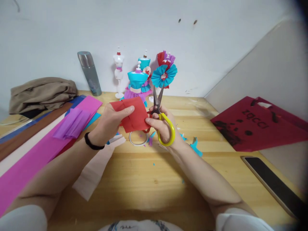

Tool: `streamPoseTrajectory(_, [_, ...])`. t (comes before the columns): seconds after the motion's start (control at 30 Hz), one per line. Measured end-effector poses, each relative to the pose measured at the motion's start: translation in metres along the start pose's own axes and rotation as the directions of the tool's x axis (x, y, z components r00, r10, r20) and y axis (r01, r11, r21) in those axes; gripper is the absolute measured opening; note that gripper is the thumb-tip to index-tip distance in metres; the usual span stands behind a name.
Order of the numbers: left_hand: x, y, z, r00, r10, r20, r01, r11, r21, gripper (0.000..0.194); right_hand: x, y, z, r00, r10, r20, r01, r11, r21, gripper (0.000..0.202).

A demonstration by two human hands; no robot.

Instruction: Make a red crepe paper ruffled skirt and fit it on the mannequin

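- Two bare hands are working above the middle of the pale wooden surface (137, 186).
- The left grip (108, 118) is pinching one folded, flat, roughly square piece of red paper (134, 117), thumb lying on top.
- The right grip (164, 129) is holding one pair of yellow-handled metal scissors (156, 108), blades parting in a V, while its thumb is touching the red paper's right side.
- Four small white dress forms (118, 69) are standing near the far edge; three are wearing crinkled turquoise, purple or red paper, one bearing a round pleated turquoise rosette (164, 76).
- One thin white ring (130, 138) is lying beneath the hands, among curled turquoise and purple scraps (196, 147).
- Long smooth strips (29, 160), blue, brown, cream and magenta, are running along the left edge; one pleated purple piece (73, 123) is resting on top.
- One cylindrical grey flask (90, 73) is standing by the far edge; one dark phone (271, 186) is lying along the right edge.
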State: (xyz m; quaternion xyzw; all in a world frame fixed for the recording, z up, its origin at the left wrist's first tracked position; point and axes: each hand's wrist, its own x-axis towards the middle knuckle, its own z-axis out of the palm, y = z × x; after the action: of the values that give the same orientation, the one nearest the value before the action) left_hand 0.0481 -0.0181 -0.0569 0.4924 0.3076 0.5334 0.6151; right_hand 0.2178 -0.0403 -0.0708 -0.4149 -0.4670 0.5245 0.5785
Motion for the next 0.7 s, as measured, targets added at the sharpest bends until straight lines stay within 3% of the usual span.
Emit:
streamPoseTrajectory(0.2, [0.000,0.007,0.001,1.000,-0.005,0.009,0.005,1.000,-0.025,0.019,0.000,0.002,-0.002,1.000,-0.030,0.002,0.030,0.999,-0.029,0.040])
streamPoseTrajectory(0.53, [0.005,0.021,-0.008,0.992,0.040,-0.117,-0.039,0.999,0.014,0.022,-0.004,0.004,0.000,0.997,-0.037,0.066,0.034,0.998,0.049,0.041])
streamPoseTrajectory(0.7, [0.014,0.028,-0.023,0.976,0.120,-0.182,-0.123,0.992,-0.007,0.020,-0.008,0.008,-0.004,0.981,0.021,0.191,-0.045,0.992,0.121,0.039])
